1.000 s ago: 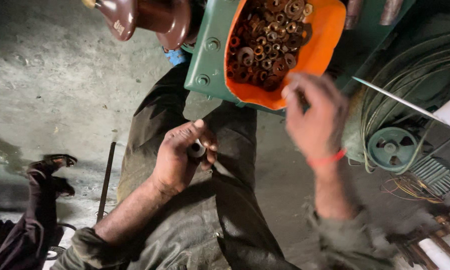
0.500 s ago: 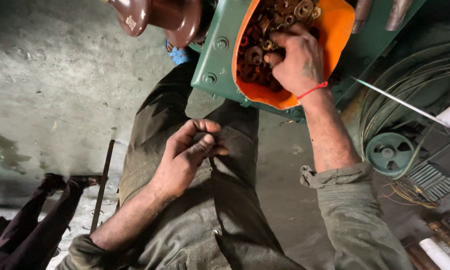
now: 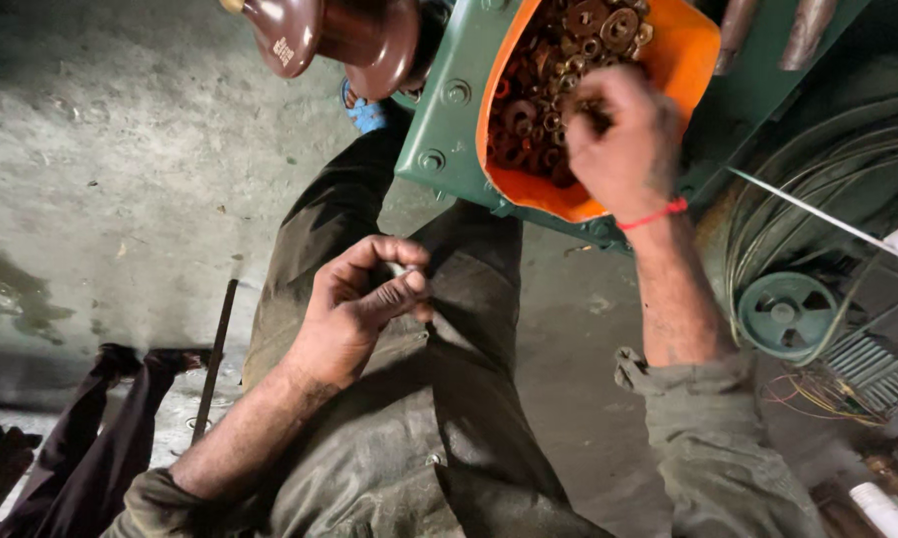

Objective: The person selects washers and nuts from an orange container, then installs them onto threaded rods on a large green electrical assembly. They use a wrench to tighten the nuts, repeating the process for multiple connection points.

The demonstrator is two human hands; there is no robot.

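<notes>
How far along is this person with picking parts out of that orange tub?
Done: the left hand already pinches one small metal piece over the lap. In hand: the right hand digs among the rusty nuts and washers in the orange tub. Left: the tub looks nearly full, so plenty remains.

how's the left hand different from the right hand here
The left hand sits low over the lap, fingers curled shut on a small metal part; the right hand reaches up into the orange container, fingers in the heap of rusty washers and nuts. The right wrist wears a red thread; the left wrist is bare. Both are grimy, with olive sleeves pushed back.
</notes>
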